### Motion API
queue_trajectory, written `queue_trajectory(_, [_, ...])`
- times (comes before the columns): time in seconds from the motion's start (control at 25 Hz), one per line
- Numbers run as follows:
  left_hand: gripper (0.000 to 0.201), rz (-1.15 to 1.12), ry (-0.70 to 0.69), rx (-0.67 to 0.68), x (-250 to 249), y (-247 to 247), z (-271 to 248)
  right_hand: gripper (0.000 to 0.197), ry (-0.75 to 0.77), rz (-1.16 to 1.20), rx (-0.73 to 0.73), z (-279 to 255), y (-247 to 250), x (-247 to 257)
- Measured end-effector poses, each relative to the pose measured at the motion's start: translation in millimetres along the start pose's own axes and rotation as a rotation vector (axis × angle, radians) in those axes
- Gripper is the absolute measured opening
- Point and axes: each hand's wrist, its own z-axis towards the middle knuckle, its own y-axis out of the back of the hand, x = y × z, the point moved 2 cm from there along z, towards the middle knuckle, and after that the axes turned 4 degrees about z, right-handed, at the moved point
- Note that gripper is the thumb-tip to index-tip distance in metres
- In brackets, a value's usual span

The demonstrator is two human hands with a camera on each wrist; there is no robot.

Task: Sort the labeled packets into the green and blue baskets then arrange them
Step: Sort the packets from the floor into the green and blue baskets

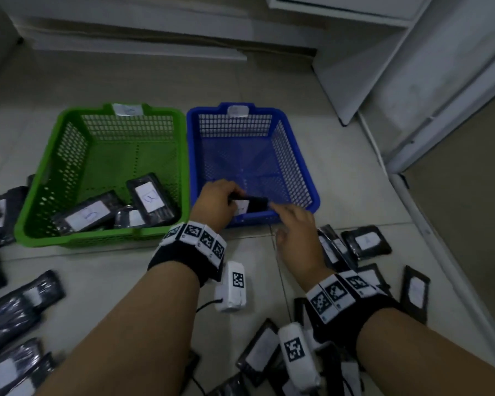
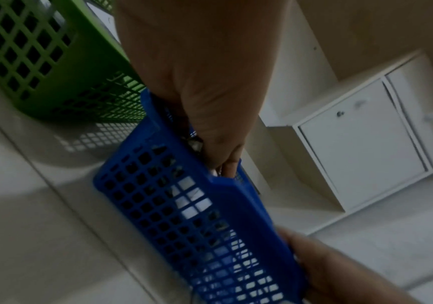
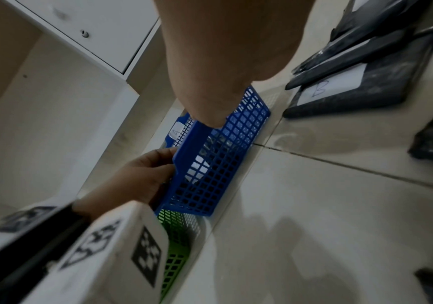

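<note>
Here, a person's left hand pinches a black labeled packet just inside the near wall of the blue basket, apparently placing the first one there. The right hand, fingers extended, reaches toward the packet's other end, likely to steady it. Three packets already lie in the green basket alongside.

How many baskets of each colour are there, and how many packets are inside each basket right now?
green basket: 1
blue basket: 1
packets in the green one: 3
packet in the blue one, gripped by the left hand: 1
Total: 6 things, 2 baskets and 4 packets.
</note>
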Motion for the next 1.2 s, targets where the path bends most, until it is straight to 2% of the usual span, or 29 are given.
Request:
queue_trajectory(0.08, [0.032, 0.101, -0.036, -0.019, 3.2, -5.1, -1.3, 0.06, -0.008, 0.012, 0.157, -0.7, 10.6, -1.6])
queue_trajectory(0.2, [0.028, 0.109, -0.016, -0.125, -7.1, -5.7, -12.2, 0.064, 0.016, -0.06, 0.441, -1.7, 43.3, -12.5])
queue_trajectory(0.32, [0.017, 0.07, -0.066, -0.285, -35.9, -4.7, -25.6, 0.055, -0.009, -0.082, 0.566, -9.4, 90.7, -32.3])
queue_trajectory(0.36, [0.016, 0.029, -0.092, -0.287, -51.9, -10.2, -28.3, 0.052, -0.053, -0.098, 0.581, -14.2, 107.6, -44.9])
queue_trajectory(0.44, [0.017, -0.051, -0.123, -0.201, -84.7, -29.7, -30.6, 0.047, -0.142, -0.119, 0.54, -20.8, 129.0, -76.9])
queue_trajectory(0.56, [0.019, -0.095, -0.173, -0.001, -124.0, -74.3, -29.5, 0.046, -0.232, -0.127, 0.412, -22.0, 133.7, -128.7])
queue_trajectory(0.68, [0.025, 0.043, -0.177, 0.088, -141.1, -119.8, -22.8, 0.057, -0.187, -0.174, 0.506, -12.5, 124.7, -164.4])
queue_trajectory(0.8, [0.052, 0.217, -0.03, 0.114, -145.6, -162.7, -14.9, 0.065, -0.124, -0.271, 0.554, 0.4, 115.4, -196.0])
queue_trajectory(0.92, [0.078, 0.278, 0.125, 0.2, -145.7, -189.6, -8.9, 0.072, -0.231, -0.265, 0.588, 3.0, 103.6, -216.5])
queue_trajectory(1.04, [0.078, 0.306, 0.049, 0.153, -145.8, -197.4, -6.1, 0.067, -0.289, -0.258, 0.515, -1.7, 102.2, -220.0])
queue_trajectory(1.2, [0.075, 0.154, -0.032, 0.043, -146.3, -188.4, -9.5, 0.065, -0.347, -0.26, 0.403, 1.3, 116.4, -216.2])
